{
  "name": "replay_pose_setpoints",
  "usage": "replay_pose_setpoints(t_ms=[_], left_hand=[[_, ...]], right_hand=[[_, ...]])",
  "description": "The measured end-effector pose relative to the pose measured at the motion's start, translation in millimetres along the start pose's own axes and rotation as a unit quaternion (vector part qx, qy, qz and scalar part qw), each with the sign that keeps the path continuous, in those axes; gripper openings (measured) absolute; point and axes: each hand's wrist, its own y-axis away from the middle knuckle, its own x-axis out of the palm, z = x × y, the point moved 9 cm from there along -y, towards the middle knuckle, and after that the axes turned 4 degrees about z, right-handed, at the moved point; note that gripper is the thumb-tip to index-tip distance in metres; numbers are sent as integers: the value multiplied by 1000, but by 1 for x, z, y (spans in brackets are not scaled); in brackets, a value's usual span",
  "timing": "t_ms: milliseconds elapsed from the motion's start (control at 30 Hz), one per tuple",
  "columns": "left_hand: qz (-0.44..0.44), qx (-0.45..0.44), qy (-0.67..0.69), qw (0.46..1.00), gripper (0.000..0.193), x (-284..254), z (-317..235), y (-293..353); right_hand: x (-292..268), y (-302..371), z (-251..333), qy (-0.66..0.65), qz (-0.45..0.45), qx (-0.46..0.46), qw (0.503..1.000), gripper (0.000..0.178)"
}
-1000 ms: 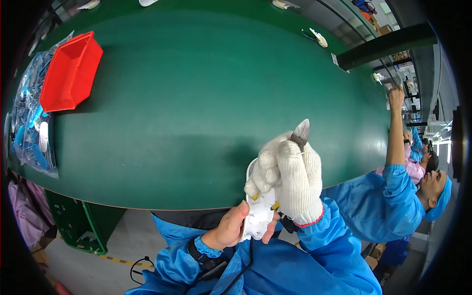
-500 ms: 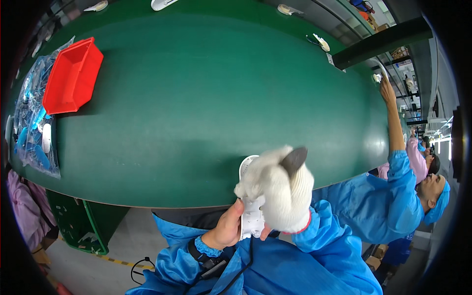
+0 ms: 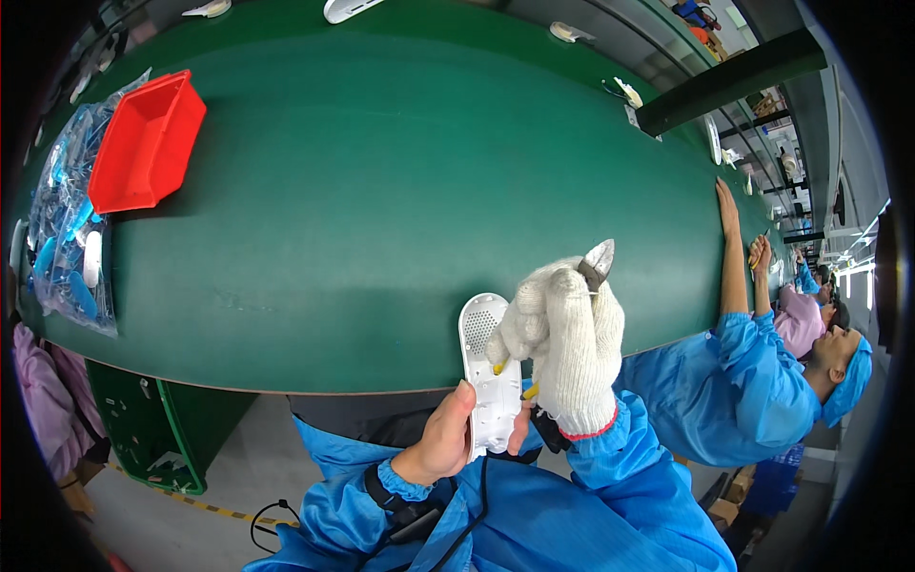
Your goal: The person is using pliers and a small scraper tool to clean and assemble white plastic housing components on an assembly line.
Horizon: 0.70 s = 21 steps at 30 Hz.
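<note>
My bare left hand (image 3: 443,434) grips a white elongated plastic housing (image 3: 494,419) at the table's near edge. Its thumb lies on the left side, and fingertips show on the right. The housing's rounded far end has a grille of small holes, and its ribbed inside faces up. My right hand (image 3: 569,334), in a white knitted glove, is closed around a hand tool with yellow handles (image 3: 530,391), just right of the housing. From the top of the glove juts a grey pointed piece (image 3: 599,262); whether it belongs to the tool I cannot tell. The glove hides most of the tool.
On the green table (image 3: 334,191), a red bin (image 3: 143,143) stands at the far left beside a clear bag (image 3: 71,305) of blue and white parts. White parts (image 3: 569,33) lie along the far edge. A dark post (image 3: 729,86) and a co-worker in blue (image 3: 753,381) are at right.
My gloved right hand has turned and lifted off the housing, uncovering the grille and the yellow handles. The co-worker's near arm has come back toward the table edge.
</note>
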Motion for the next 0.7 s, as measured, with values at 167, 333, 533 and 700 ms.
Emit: replay_pose_setpoints(t_ms=[167,333,533,700], left_hand=[[-3,-1,-8,1000,70,3,-2,-1],[-3,-2,-31,1000,71,2,-3,-1],[-17,-12,-26,999,69,2,-1,4],[-10,-67,-190,979,62,7,-5,31]], right_hand=[[-3,-2,-1,-1,-21,10,1000,29],[2,-3,9,118,-17,-49,992,29],[3,0,11,105,-2,-54,993,29],[-2,0,8,89,8,-53,995,28]])
